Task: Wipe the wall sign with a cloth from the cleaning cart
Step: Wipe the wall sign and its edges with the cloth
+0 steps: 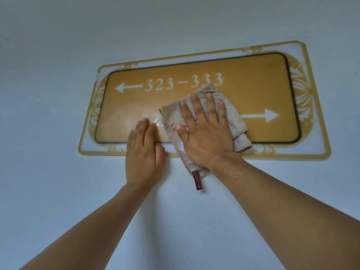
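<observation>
A gold wall sign [253, 78] with a white ornate border hangs on the pale wall; it reads "323-333" beside a left arrow, with a right arrow lower down. My right hand [206, 133] lies flat, fingers spread, pressing a beige cloth [236, 121] against the sign's lower middle. The cloth hides the lower row of numbers, and its red tag [197, 180] dangles below the sign. My left hand [145, 151] rests flat, fingers together, on the sign's bottom edge just left of the cloth, holding nothing.
The pale blue-white wall [58, 182] fills the view all around the sign. The cleaning cart is out of view.
</observation>
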`<state>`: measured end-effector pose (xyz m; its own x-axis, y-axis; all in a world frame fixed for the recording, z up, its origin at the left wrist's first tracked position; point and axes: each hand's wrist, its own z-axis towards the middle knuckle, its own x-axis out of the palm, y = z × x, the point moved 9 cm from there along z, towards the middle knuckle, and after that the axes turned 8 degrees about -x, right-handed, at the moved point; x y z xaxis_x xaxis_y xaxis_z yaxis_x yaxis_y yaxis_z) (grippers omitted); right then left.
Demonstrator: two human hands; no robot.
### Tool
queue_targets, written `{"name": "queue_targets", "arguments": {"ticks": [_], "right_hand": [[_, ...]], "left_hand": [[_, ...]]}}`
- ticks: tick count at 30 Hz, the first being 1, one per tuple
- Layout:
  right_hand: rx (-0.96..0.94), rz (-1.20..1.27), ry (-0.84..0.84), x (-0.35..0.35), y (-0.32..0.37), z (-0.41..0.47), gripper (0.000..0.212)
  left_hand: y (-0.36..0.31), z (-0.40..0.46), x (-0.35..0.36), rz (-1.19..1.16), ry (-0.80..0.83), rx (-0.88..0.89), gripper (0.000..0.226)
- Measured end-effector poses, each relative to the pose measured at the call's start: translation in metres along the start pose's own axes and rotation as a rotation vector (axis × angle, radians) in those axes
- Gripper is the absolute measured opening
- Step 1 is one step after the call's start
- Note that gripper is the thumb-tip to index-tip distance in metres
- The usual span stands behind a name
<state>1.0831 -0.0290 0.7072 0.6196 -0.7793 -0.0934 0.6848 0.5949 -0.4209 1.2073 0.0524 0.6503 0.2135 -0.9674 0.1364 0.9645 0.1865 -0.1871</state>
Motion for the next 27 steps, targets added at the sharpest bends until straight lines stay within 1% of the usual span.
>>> {"name": "queue_targets", "arguments": {"ticks": [2,4,6,12,16,20,23,27], "right_hand": [[-0.002,-0.001,0.002,0.003,0.004,-0.005,0.069],[-0.003,0.014,-0.002,0.004,0.006,-0.010,0.069],[-0.003,0.030,-0.013,0.004,0.011,-0.016,0.067],[0.039,0.073,-0.037,0.006,0.031,-0.038,0.066],[0.007,0.042,-0.002,0.008,0.030,-0.035,0.067],[-0.010,0.013,0.024,0.008,0.029,-0.026,0.068],[-0.067,-0.006,0.068,0.009,0.026,-0.004,0.068],[-0.074,-0.041,0.066,0.005,0.019,0.030,0.067]], "left_hand": [[0.004,-0.001,-0.006,-0.024,-0.054,-0.039,0.053],[0.011,-0.001,-0.011,-0.051,-0.105,-0.119,0.051],[0.018,0.000,-0.013,-0.081,-0.123,-0.178,0.049],[0.019,-0.002,-0.013,-0.079,-0.130,-0.181,0.048],[0.019,-0.002,-0.012,-0.089,-0.140,-0.172,0.049],[0.019,0.000,-0.011,-0.077,-0.145,-0.152,0.044],[0.017,0.001,-0.009,-0.045,-0.097,-0.140,0.043],[0.020,0.001,-0.012,0.054,0.001,-0.018,0.045]]}}
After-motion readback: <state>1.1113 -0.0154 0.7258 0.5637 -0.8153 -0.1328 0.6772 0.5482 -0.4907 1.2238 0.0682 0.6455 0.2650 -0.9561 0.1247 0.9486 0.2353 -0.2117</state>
